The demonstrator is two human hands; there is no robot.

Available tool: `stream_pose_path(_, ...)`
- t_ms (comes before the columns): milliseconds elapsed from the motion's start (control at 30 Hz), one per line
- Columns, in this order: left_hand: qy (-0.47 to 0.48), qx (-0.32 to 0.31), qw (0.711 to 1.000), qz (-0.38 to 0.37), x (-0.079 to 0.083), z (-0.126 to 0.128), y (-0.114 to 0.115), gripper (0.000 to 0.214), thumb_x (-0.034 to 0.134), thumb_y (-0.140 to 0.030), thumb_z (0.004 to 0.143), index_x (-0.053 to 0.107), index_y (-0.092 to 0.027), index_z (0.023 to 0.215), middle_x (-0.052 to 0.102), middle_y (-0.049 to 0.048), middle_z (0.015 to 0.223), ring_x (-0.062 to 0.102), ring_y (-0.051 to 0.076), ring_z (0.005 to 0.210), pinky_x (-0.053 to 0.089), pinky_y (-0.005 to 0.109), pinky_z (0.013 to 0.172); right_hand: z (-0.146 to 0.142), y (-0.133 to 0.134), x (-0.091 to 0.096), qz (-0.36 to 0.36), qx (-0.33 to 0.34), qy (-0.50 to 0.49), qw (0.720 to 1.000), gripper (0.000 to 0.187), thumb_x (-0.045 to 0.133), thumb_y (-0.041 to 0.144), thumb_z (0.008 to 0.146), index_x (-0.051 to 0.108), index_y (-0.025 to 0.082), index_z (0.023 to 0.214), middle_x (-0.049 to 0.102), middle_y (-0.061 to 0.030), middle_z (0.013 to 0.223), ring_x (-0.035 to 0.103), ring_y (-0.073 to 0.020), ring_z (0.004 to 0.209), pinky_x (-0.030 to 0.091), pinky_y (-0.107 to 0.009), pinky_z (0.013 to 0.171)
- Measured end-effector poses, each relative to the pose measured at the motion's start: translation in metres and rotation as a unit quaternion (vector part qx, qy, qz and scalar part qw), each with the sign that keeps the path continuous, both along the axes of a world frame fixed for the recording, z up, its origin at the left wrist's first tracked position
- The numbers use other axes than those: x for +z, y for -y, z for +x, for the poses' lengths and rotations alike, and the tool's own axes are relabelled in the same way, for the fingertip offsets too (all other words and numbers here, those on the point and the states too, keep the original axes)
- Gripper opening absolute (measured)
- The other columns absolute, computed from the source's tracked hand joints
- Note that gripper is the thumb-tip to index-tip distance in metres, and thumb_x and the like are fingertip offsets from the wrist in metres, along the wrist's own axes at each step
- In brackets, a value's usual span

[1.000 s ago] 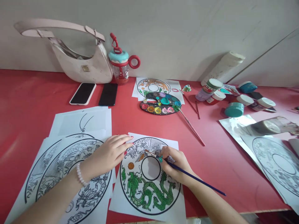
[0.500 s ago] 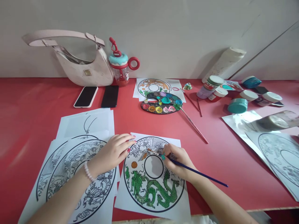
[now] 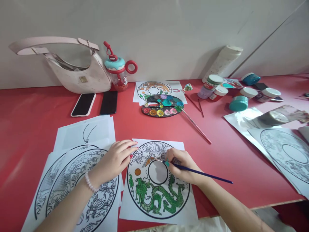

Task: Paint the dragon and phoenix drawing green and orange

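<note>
My right hand [image 3: 181,164] grips a paintbrush [image 3: 205,174] with a dark blue handle, its tip on the feathers of the bird drawn above the ring's centre. Beneath lies a white sheet [image 3: 127,212] printed with a round dragon-and-bird design; the dragon is green, a small ball and some feathers are orange-brown. My left hand [image 3: 120,158] lies flat, fingers stretched onto the sheet's upper left edge, wrist over a stack of printed sheets [image 3: 31,216]. Beyond the sheet, a paint palette [image 3: 142,111] with several colours rests partly on another coloured print [image 3: 142,84].
A pink-handled brush [image 3: 196,125] leans on the palette. At the back left are a white handbag [image 3: 84,79], a cup with a straw [image 3: 118,75] and two phones [image 3: 83,104] [image 3: 108,102]. Paint jars [image 3: 238,103], a tube [image 3: 222,62] and more prints [image 3: 287,154] occupy the right.
The view has turned slightly, so background things sit further left. The brush tip has moved slightly along the bird's feathers. My left hand stays on the sheet's edge.
</note>
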State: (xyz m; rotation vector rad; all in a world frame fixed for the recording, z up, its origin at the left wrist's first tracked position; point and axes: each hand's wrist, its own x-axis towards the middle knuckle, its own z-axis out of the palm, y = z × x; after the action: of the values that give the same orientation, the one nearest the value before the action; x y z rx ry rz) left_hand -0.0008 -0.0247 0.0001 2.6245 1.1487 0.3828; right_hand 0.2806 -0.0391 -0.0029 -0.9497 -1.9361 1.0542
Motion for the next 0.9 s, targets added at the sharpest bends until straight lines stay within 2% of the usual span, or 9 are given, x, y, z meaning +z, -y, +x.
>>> stream_pose_path(433,0.012,0.001,1.0,-0.012,0.0015,-0.0002,-0.0019,0.033,0.041,-0.02,0.096,0.051,-0.024,0.127,0.055,0.005,0.131,0.047,0.023,0.123,0.047,0.048,0.098,-0.0006,0.0016,-0.0016,0.018,0.017,0.004,1.0,0.017,0.044,0.005,0.065,0.038,0.021,0.068,0.041,0.0044,0.061,0.036,-0.0078,0.054,0.032,-0.02,0.049)
stream_pose_path(700,0.006,0.0,1.0,-0.017,0.0018,-0.0003,-0.0021,0.033,0.04,-0.021,0.096,0.051,-0.025,0.127,0.054,0.0044,0.131,0.047,0.022,0.123,0.047,0.045,0.099,-0.0008,0.0011,-0.0012,0.032,0.003,0.011,0.999,0.016,0.044,0.006,0.066,0.038,0.021,0.069,0.042,0.0039,0.061,0.036,-0.0083,0.055,0.032,-0.02,0.05)
stream_pose_path(900,0.006,0.0,1.0,-0.017,0.0022,0.0001,-0.0021,0.033,0.04,-0.021,0.096,0.05,-0.025,0.127,0.054,0.0039,0.131,0.047,0.021,0.123,0.046,0.045,0.099,0.0002,0.0022,-0.0031,0.03,0.021,0.01,0.999,0.019,0.044,0.005,0.064,0.037,0.021,0.069,0.041,0.0043,0.061,0.037,-0.0084,0.056,0.033,-0.02,0.051)
